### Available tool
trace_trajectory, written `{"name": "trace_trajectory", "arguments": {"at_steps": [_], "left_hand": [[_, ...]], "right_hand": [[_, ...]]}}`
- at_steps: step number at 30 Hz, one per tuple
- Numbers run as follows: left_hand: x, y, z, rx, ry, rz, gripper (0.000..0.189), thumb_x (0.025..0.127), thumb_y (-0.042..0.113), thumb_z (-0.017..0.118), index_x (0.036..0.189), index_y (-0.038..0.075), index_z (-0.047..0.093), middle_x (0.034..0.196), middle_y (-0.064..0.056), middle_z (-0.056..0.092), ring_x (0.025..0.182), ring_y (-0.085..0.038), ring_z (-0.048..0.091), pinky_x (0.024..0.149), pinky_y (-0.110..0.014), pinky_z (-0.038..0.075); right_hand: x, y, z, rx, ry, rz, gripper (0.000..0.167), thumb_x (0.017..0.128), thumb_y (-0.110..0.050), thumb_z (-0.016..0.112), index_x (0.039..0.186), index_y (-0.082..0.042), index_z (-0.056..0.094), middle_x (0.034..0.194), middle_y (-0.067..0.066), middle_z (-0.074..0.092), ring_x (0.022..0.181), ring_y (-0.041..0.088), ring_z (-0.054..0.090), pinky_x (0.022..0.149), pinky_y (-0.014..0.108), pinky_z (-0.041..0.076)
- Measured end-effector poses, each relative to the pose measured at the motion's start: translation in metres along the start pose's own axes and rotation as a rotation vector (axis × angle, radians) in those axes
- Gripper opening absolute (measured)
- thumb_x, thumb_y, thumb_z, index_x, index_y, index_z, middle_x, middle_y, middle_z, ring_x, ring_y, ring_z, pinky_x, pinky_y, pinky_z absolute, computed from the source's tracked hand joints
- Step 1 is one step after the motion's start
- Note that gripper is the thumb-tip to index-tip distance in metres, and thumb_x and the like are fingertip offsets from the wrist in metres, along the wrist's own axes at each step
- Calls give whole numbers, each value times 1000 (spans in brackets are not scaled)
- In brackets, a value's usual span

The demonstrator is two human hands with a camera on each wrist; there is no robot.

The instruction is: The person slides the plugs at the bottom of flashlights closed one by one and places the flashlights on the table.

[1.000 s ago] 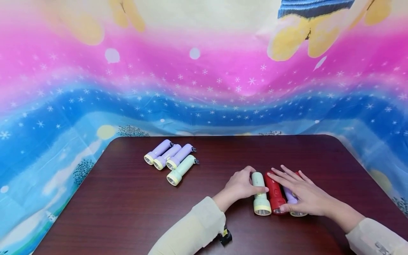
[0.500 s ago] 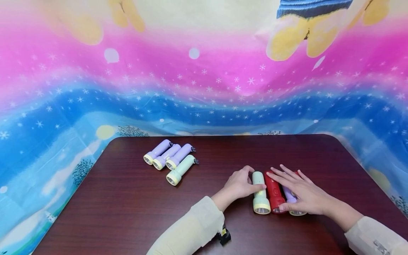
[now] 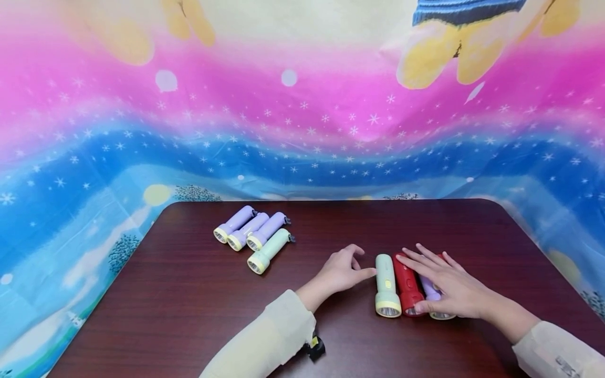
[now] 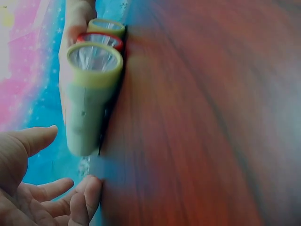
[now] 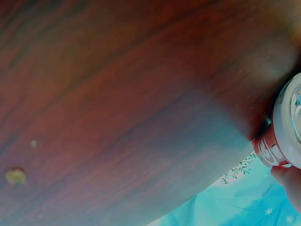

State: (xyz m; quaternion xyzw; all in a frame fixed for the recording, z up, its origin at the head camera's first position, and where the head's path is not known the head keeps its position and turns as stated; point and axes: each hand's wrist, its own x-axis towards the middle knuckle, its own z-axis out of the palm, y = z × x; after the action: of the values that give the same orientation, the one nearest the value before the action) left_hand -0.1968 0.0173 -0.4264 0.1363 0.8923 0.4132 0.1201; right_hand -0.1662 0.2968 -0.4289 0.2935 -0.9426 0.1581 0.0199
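Observation:
Beside the mint-green flashlight (image 3: 386, 283) is my left hand (image 3: 337, 270), thumb and fingers apart and holding nothing. In the left wrist view a gap shows between the thumb (image 4: 40, 139) and that flashlight. A red flashlight (image 3: 407, 281) lies to the right of the green one, lens toward me. My right hand (image 3: 451, 286) rests across the red flashlight and a purple flashlight (image 3: 430, 289), fingers spread and straight, covering much of them. A bit of red shows beyond its fingers. At the right wrist view's edge, a red body with white lettering (image 5: 268, 149) is partly visible.
Several flashlights lie at the table's back left: purple ones (image 3: 236, 220) side by side and a mint-green one (image 3: 269, 251) in front. The dark wooden table (image 3: 189, 315) ends at a printed cloth backdrop (image 3: 302, 121). A black strap piece (image 3: 315, 348) hangs by the left sleeve.
My left hand has let go of the green flashlight and drawn back to the left. The right hand has stayed in place, and the flashlights lie as before.

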Motion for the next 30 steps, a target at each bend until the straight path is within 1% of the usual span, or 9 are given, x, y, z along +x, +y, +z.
{"name": "trace_trajectory", "arguments": {"at_steps": [4, 9, 13, 18, 21, 25, 28, 30], "left_hand": [[-2, -12, -13, -8, 17, 18, 54, 89, 41, 73, 132, 13, 57, 84, 4, 62, 70, -9, 55, 66, -25, 47], [-4, -24, -31, -6, 43, 17, 52, 90, 39, 72, 132, 12, 57, 86, 3, 64, 69, -10, 56, 65, -26, 48], [-7, -31, -46, 11, 67, 6, 49, 91, 37, 71, 132, 12, 58, 87, 2, 65, 69, -11, 58, 68, -29, 48], [-8, -37, -63, 33, 85, 19, 44, 92, 32, 70, 129, 10, 59, 88, -1, 67, 70, -13, 59, 70, -31, 49], [-7, -39, -75, 44, 111, 29, 42, 93, 29, 70, 128, 9, 61, 89, -2, 67, 73, -13, 59, 72, -32, 49], [-8, -42, -91, 62, 164, 39, 39, 92, 26, 70, 125, 7, 62, 89, -4, 68, 76, -15, 60, 76, -33, 51], [-10, -46, -103, 79, 204, 39, 36, 92, 24, 70, 123, 7, 63, 88, -5, 68, 78, -16, 60, 78, -34, 51], [-11, -48, -111, 92, 227, 28, 35, 92, 23, 70, 122, 8, 63, 89, -5, 68, 79, -16, 61, 79, -35, 51]], "right_hand": [[0, 0, 0, 2, -2, 0, 95, 73, -59, 78, 154, -34, 35, 160, 6, 36, 152, 34, 19, 107, 75, 22], [0, 0, 0, 3, -1, 2, 95, 73, -59, 78, 154, -34, 35, 160, 6, 36, 152, 35, 19, 108, 74, 22], [-1, 0, 0, 4, 1, 0, 95, 73, -59, 78, 154, -34, 35, 160, 6, 36, 151, 34, 19, 108, 74, 22], [-2, 1, 0, 19, 2, 4, 94, 73, -58, 78, 154, -34, 35, 160, 6, 36, 151, 34, 19, 110, 74, 20], [-2, 2, 2, 25, 4, 3, 94, 73, -57, 78, 154, -34, 35, 160, 5, 36, 153, 29, 16, 111, 74, 18], [-2, 2, 3, 23, 3, -2, 95, 74, -58, 78, 154, -33, 35, 161, 5, 35, 155, 23, 12, 111, 73, 18], [-1, 2, 2, 19, 5, -4, 95, 73, -58, 78, 154, -33, 35, 160, 5, 35, 155, 24, 12, 111, 74, 18], [-1, 1, 2, 15, 7, -5, 95, 73, -58, 78, 154, -34, 34, 160, 5, 36, 155, 24, 12, 111, 73, 18]]}}
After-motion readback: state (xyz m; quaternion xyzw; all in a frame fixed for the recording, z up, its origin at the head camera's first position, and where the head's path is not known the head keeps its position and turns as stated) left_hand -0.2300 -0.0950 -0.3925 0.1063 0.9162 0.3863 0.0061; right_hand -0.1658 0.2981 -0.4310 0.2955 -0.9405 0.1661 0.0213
